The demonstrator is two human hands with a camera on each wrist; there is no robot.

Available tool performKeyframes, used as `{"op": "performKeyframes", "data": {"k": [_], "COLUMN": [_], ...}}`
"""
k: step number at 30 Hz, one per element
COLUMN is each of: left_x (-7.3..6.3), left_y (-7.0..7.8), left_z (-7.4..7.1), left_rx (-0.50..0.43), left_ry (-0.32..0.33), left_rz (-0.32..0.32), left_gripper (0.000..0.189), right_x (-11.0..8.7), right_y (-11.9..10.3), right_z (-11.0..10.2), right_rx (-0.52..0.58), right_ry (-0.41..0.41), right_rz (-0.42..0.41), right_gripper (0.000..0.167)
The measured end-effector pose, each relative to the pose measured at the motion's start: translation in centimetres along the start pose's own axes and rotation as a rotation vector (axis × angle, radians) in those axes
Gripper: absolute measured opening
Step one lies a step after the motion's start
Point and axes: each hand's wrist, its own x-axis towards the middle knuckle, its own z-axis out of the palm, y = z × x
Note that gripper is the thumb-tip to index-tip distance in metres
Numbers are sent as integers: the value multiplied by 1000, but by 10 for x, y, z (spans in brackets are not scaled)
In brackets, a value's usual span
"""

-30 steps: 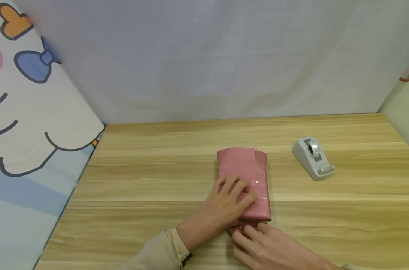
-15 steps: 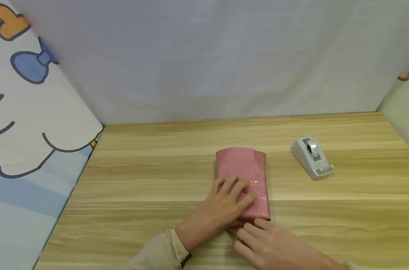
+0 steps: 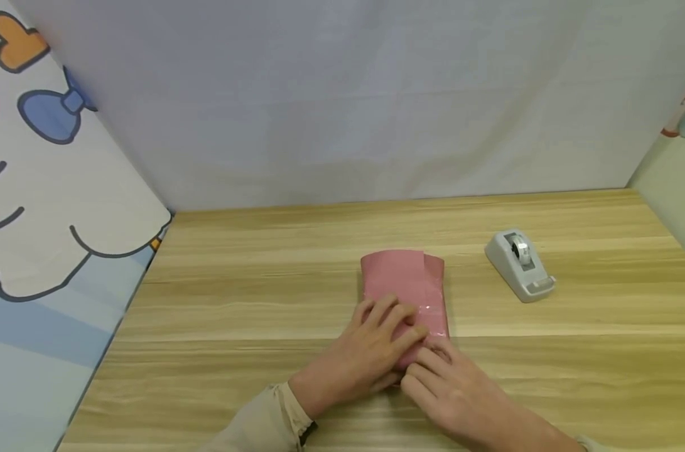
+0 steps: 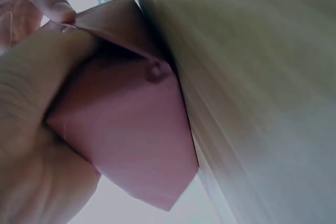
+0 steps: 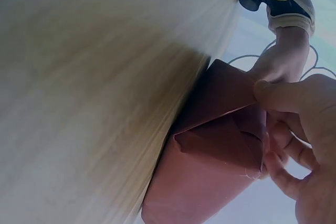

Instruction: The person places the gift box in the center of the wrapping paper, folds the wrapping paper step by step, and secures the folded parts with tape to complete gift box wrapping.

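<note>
A pink paper-wrapped parcel (image 3: 395,273) lies on the table, with shiny clear tape (image 3: 432,309) across its top seam. My left hand (image 3: 365,351) holds it down, fingers bent and spread over the top. At the near end, the left thumb (image 4: 58,51) tucks in beside the folded paper. My right hand (image 3: 455,389) pinches the end flap (image 5: 223,93) at the parcel's near right corner, its thumb (image 5: 275,95) on the flap's edge. Creased paper folds form a pocket at this end, while a lower pointed flap (image 4: 147,145) sticks out below.
A grey tape dispenser (image 3: 520,267) with a roll in it stands on the wooden table (image 3: 235,282), right of the parcel. Behind the table hangs a pale cloth (image 3: 342,100). A cartoon-printed panel (image 3: 82,188) borders the left side.
My right hand has moved up and away from me, from below the parcel's near end to its near edge, bringing the flap up. The left hand stays on top.
</note>
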Motion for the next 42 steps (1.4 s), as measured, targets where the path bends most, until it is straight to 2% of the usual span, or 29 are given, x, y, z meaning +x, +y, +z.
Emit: {"op": "performKeyframes", "data": {"k": [2, 5, 9, 13, 19, 22, 26, 33, 38, 42], "left_x": [0, 0, -3, -4, -4, -4, -4, -4, -3, -3], "left_y": [-3, -8, -18, -23, -20, -18, -19, -19, -18, -18], "left_z": [-1, -5, -11, -14, -9, -7, -5, -3, -3, -2], "left_rx": [-57, -194, -370, -437, -342, -292, -273, -264, -283, -294], "left_ry": [-30, -78, -150, -182, -120, -80, -45, -36, -39, -60], "left_rz": [5, 10, 20, 42, 45, 50, 59, 73, 68, 61], "left_gripper": [63, 57, 62, 69, 61, 51, 43, 41, 40, 40], "right_x": [0, 0, 1, 2, 5, 5, 5, 2, -1, -6], "right_y": [1, 1, 2, 2, 2, 3, 3, 3, 6, 11], "right_z": [0, 0, -1, 0, 1, 1, 0, -3, -2, -4], "right_rx": [16, 40, 95, 134, 152, 147, 129, 133, 201, 327], "right_ry": [4, 17, 61, 94, 121, 122, 95, -9, 17, 53], "right_rz": [16, 46, 94, 138, 176, 165, 133, 168, 220, 308], "right_gripper": [36, 36, 36, 37, 38, 37, 36, 37, 36, 31]}}
